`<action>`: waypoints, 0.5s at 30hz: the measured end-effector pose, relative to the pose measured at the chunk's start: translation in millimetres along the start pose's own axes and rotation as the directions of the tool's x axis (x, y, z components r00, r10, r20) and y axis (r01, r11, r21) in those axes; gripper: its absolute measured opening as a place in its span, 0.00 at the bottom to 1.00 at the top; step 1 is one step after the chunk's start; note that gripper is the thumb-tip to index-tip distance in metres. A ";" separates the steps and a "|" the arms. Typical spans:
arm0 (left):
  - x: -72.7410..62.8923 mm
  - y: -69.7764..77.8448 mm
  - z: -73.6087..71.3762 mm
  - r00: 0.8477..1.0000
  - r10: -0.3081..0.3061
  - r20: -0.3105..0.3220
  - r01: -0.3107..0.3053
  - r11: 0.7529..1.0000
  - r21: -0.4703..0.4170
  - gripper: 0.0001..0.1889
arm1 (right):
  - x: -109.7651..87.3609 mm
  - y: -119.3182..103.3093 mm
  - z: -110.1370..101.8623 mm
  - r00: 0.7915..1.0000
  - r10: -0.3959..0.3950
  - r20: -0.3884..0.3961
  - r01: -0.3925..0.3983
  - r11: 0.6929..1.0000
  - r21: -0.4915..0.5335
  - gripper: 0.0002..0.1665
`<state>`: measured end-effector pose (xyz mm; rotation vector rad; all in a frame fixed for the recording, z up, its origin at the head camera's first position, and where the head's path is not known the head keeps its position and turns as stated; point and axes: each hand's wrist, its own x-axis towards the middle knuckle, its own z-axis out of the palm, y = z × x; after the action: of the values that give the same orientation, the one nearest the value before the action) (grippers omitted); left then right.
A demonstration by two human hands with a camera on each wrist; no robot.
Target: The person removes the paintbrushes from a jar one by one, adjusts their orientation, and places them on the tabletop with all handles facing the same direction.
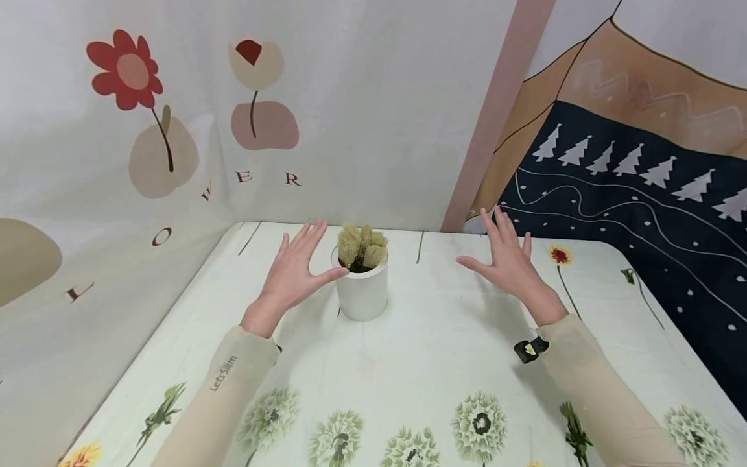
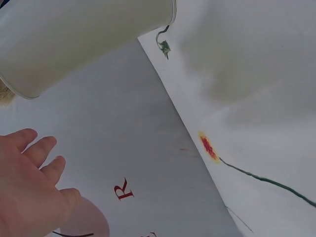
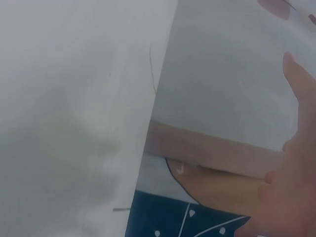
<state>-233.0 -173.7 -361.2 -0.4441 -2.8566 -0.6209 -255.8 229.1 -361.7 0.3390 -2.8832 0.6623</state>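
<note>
A white cylindrical pot (image 1: pixel 363 297) with a dry, yellowish-green tufted plant (image 1: pixel 363 246) stands upright toward the back of the table. Just left of it is my left hand (image 1: pixel 294 271), fingers spread, its thumb tip overlapping the pot's rim in the head view; whether it touches cannot be told. The left wrist view has the pot (image 2: pixel 89 44) at upper left, apart from the fingers of the left hand (image 2: pixel 29 190). Farther right, my right hand (image 1: pixel 512 264) hovers over the table with fingers spread and nothing in it. Its thumb side appears in the right wrist view (image 3: pixel 298 158).
The white table cloth (image 1: pixel 420 350) is printed with flowers and dandelion heads. Behind it hangs a pale curtain (image 1: pixel 362 117) with printed flowers and letters. A dark blue cloth with white trees (image 1: pixel 630 188) hangs at the right. A small black device (image 1: pixel 531 349) sits at the right wrist.
</note>
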 end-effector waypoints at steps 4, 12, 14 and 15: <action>-0.9 1.2 3.1 1.000 -0.017 0.006 0.018 0.999 -0.041 0.55 | 1.6 -5.1 3.8 1.000 -0.015 0.003 0.015 1.000 0.004 0.64; -5.1 5.1 7.4 0.995 -0.094 0.039 0.098 0.987 -0.126 0.53 | 3.6 -16.6 11.1 0.998 -0.059 -0.006 0.059 0.998 0.037 0.63; -5.9 5.5 8.6 0.994 -0.104 0.039 0.109 0.983 -0.147 0.52 | 3.9 -19.1 12.8 0.997 -0.073 -0.008 0.073 0.996 0.048 0.63; -6.3 5.5 9.4 0.994 -0.106 0.037 0.110 0.981 -0.159 0.51 | 4.1 -20.3 13.7 0.997 -0.079 -0.009 0.079 0.995 0.055 0.63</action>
<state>-226.4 -166.5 -369.0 -0.3246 -2.8843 -0.8761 -256.1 204.5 -364.7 0.4547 -2.8325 0.7286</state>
